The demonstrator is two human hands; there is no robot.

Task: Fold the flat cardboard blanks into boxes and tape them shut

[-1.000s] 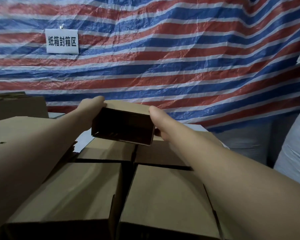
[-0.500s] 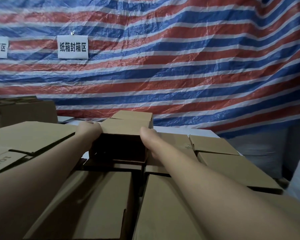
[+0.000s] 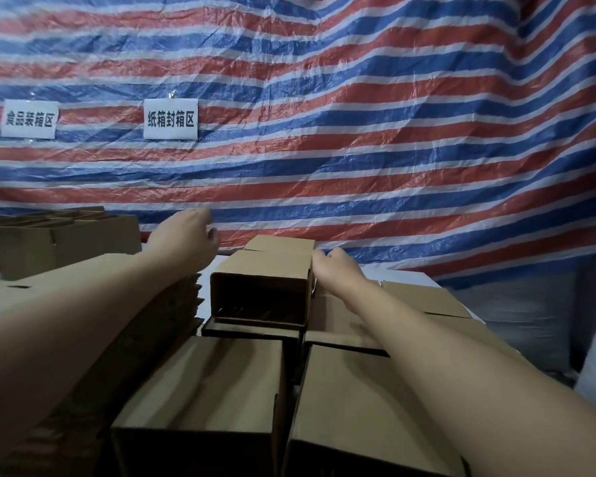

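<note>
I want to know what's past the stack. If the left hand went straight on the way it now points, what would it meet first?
Probably the striped tarp hanging behind the table. The left hand is raised, touching nothing, and no box shows in its line, though depth is hard to judge.

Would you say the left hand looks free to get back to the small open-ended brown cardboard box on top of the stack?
Probably yes. The left hand hangs empty beside the small open-ended brown cardboard box, with nothing between them; the right hand sits at its far side.
</note>
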